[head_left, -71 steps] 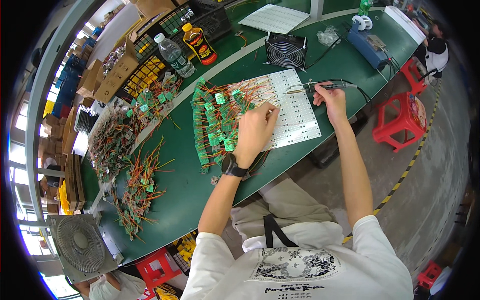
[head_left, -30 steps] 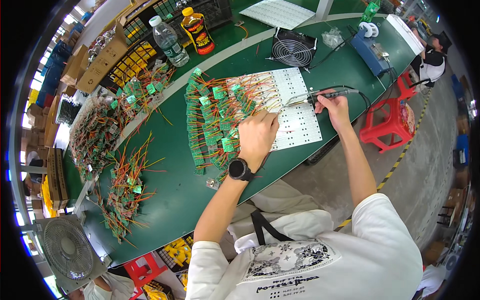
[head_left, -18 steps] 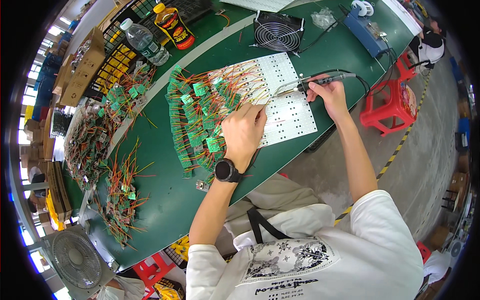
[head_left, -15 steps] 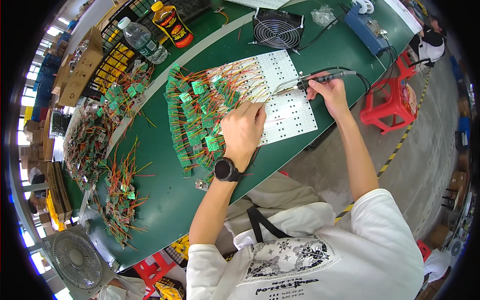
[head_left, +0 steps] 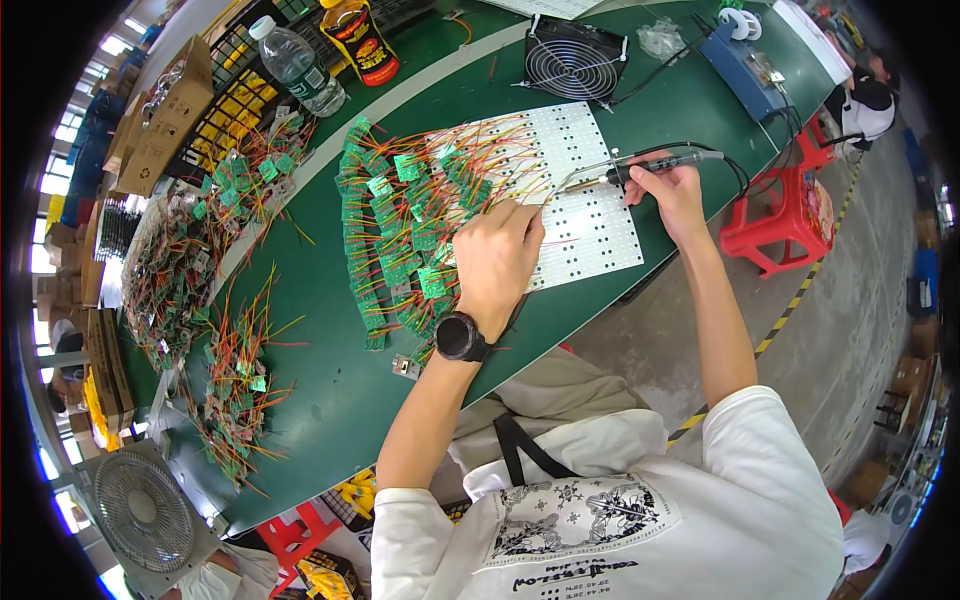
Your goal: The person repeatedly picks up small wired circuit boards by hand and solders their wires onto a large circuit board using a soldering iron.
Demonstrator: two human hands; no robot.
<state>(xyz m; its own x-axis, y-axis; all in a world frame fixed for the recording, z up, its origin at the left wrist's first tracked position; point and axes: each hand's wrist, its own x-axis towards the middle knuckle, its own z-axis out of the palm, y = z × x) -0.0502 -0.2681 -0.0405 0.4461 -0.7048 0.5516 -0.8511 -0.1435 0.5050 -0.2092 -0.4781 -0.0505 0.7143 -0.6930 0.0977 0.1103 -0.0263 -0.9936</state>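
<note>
My right hand (head_left: 668, 198) grips a soldering iron (head_left: 690, 159) with a dark handle and a thin metal tube alongside its tip. The tip points left, over a white perforated panel (head_left: 590, 245) with rows of dark dots. Closed in a pinch, my left hand (head_left: 497, 258) holds a thin wire close to the tip; the fingertips are partly hidden. Rows of small green circuit boards (head_left: 360, 240) lie left of the panel, their red and yellow wires (head_left: 500, 150) reaching onto its surface. Where the tip meets the wire is too small to make out.
Behind the panel stands a black fan (head_left: 573, 68), with a blue soldering station (head_left: 742, 72) to its right. A water bottle (head_left: 298, 66) and a yellow-capped drink bottle (head_left: 362, 42) stand far left. Heaped wired boards (head_left: 240, 390) lie left. A red stool (head_left: 780, 225) is beyond the table edge.
The view has shifted slightly, so the table things sit a little farther right. Both hands keep their grips, and the iron stays over the panel close to my left fingertips.
</note>
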